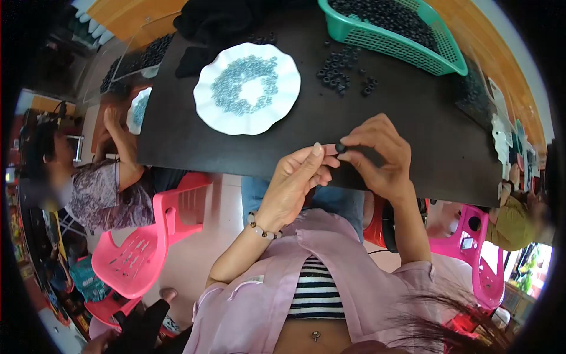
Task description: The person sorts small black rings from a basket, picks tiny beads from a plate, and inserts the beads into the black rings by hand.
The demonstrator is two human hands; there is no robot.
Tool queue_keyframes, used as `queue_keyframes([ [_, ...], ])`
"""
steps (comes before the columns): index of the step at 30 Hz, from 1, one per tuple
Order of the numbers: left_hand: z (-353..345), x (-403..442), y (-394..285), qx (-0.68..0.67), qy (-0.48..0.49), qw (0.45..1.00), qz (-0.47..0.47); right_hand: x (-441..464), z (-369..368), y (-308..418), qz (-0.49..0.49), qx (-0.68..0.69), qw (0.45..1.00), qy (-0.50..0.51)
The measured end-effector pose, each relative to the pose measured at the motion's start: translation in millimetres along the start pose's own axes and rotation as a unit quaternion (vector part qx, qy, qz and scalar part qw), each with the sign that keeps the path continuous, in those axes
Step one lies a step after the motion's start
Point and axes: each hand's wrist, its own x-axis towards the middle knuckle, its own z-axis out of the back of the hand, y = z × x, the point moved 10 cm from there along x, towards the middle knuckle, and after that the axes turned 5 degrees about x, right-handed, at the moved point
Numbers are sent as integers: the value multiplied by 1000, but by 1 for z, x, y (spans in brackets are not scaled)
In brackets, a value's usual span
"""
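Note:
Pinched between the thumb and index finger of my right hand (383, 156) is a small round black piece (341, 148). My left hand (298, 180) meets it from the other side, a fingertip reaching the piece. The thumb and fingers of that hand are pressed together; anything between them is too small to make out. Both hands are over the near edge of the dark table (236, 150). Beyond them stands a white scalloped plate (206, 121) with many small pale-blue, clear bits spread on it. Loose black pieces (339, 72) like the held one lie further back.
A green mesh basket (401, 54) full of black pieces stands at the back right. Dark cloth (218, 20) lies at the back left. Another person (100, 189) sits at left near a pink chair (135, 253); someone else (513, 221) is at far right.

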Motion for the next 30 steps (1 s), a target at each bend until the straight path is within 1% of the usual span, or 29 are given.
queue_keyframes([
  [1,2,0,1,-29,11,999,7,-1,-8,6,27,16,999,9],
  [5,13,-5,0,-22,43,999,0,-3,-25,1,24,54,998,16],
  [6,17,-5,0,-22,38,999,-1,-2,-28,1,25,58,998,18],
  [8,23,-7,3,-72,26,997,12,1,-34,1,15,71,997,32],
  [11,28,-10,-3,-91,13,996,-8,3,-40,-2,-5,97,994,51],
  [12,28,-10,-4,-92,9,996,-10,3,-42,-1,-3,100,994,53],
  [14,30,-9,-10,-44,6,999,-32,4,-45,-8,-36,120,991,55],
  [18,37,-7,-9,-42,16,998,-44,6,-52,-6,-4,122,990,70],
  [20,34,-9,-6,-95,44,994,-28,7,-53,-4,8,126,990,71],
  [21,34,-9,-6,-96,42,994,-30,7,-54,-4,9,127,989,72],
  [23,35,-8,2,-102,26,994,2,7,-53,-3,20,128,990,60],
  [24,35,-8,3,-102,22,995,-1,7,-55,-2,23,132,989,62],
  [26,28,-7,6,-134,58,989,16,6,-54,-5,16,134,990,46],
  [30,27,-6,6,-160,79,984,12,5,-57,-8,21,131,990,42],
])
